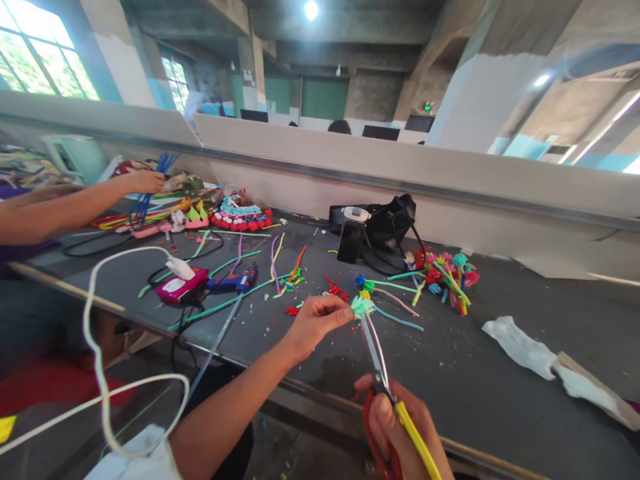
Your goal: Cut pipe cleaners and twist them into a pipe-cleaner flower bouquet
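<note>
Between thumb and fingers, my left hand pinches a mint-green fuzzy flower, held above the dark table. My right hand grips a pair of scissors with one yellow and one red handle. The blade tips point up and reach the underside of the flower; the gap between the blades is narrow. Just behind the flower lie a blue pompom-like flower and a green and yellow one, with stems of pipe cleaner stretching right. Red clippings lie close behind my left hand.
A glue gun and a magenta power strip sit to the left, with a white cable looping in front. A bunch of pipe-cleaner flowers, a phone and a black bag stand behind. At left, another person's hand holds blue pipe cleaners.
</note>
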`<act>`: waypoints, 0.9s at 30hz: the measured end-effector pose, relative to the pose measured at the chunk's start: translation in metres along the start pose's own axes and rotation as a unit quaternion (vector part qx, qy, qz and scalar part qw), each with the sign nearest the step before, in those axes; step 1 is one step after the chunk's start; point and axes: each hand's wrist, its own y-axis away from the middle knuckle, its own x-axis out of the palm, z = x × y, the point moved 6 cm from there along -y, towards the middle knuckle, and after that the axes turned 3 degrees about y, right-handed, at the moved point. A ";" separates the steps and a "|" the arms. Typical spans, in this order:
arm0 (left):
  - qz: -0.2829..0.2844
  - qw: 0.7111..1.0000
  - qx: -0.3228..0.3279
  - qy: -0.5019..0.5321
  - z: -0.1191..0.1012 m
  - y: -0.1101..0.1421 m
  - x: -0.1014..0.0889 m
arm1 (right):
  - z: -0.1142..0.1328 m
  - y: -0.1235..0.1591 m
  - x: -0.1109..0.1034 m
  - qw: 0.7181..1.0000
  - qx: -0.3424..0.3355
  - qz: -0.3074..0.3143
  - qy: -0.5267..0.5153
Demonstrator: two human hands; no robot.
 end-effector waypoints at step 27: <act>-0.026 0.997 -0.022 0.065 0.002 -0.005 -0.008 | -0.003 -0.005 0.000 1.000 -0.008 0.001 0.017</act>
